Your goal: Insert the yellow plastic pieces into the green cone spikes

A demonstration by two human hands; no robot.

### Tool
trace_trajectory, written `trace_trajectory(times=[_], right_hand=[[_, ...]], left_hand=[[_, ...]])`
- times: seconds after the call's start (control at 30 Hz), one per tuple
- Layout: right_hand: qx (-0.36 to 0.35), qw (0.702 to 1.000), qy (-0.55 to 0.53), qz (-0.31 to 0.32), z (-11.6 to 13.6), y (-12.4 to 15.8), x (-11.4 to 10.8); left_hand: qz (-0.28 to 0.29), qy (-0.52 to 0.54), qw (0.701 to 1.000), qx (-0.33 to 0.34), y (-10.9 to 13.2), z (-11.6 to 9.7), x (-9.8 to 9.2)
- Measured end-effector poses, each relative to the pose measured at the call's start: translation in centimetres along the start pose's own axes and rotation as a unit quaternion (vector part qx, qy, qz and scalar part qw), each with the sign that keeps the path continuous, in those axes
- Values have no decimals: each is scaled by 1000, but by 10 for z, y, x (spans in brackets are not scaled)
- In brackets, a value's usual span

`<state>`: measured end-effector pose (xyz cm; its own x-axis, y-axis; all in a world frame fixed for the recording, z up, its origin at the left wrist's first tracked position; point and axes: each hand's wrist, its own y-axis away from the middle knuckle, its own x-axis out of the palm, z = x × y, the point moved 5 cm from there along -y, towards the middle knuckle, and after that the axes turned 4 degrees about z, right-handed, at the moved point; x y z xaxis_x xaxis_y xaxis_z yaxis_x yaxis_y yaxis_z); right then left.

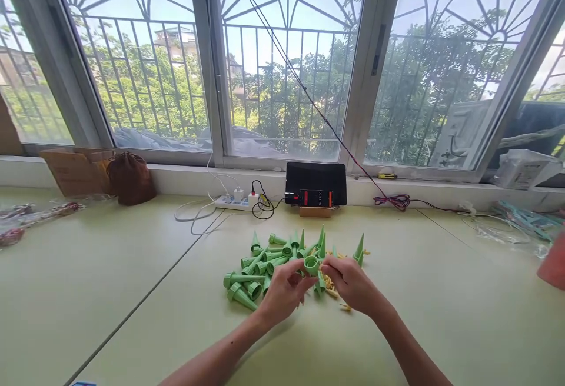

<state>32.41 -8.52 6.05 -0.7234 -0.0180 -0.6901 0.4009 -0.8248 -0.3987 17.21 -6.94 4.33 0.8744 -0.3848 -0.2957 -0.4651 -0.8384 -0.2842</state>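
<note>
My left hand (285, 292) is closed round a green plastic cone (311, 266), its round open end facing me. My right hand (351, 283) is pinched right beside that open end, fingers together on something too small to make out. Both hands hover over a pile of green cones (265, 262) lying and standing on the pale green table (132, 292). Small yellow pieces (344, 307) lie scattered under and beside my right hand.
A tablet and phone on a stand (315, 189) stand at the window sill behind the pile, with a power strip (236, 200) and cables to their left. A brown pouch (130, 177) and cardboard box (73, 168) sit far left. A pink object (554, 265) is at the right edge.
</note>
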Motion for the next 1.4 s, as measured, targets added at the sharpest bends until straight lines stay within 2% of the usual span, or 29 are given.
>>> trace_trajectory(times=[0.33,0.47,0.63,0.77,0.87,1.0,1.07,1.17,1.27,1.4], right_hand=[[7,1000,-27,-4,4,0,-4],[4,999,-31,-5,6,0,-7],[5,1000,-31,4,9,-1,-9],[8,999,-33,-4,13,-1,-11],[15,999,-42,-22,14,-1,-12],[17,996,-46,-72,13,0,-16],[13,995,-43,-90,12,0,-18],[2,995,-34,-91,11,0,-17],[-14,998,-17,-65,12,0,-13],[-23,999,-4,-39,13,0,-9]], left_hand=[[3,3,1000,7,1,-1,0],[-9,-59,997,51,1,-4,-2],[-28,-184,972,143,6,-13,-7],[-37,-215,962,161,7,-13,-8],[-57,-212,965,146,5,-13,-8],[-94,-127,984,82,0,-10,-11],[-87,-46,995,30,-2,-6,-12],[1,95,994,-55,-5,3,-4],[102,209,966,-110,-4,7,9],[127,278,944,-122,-2,7,14]])
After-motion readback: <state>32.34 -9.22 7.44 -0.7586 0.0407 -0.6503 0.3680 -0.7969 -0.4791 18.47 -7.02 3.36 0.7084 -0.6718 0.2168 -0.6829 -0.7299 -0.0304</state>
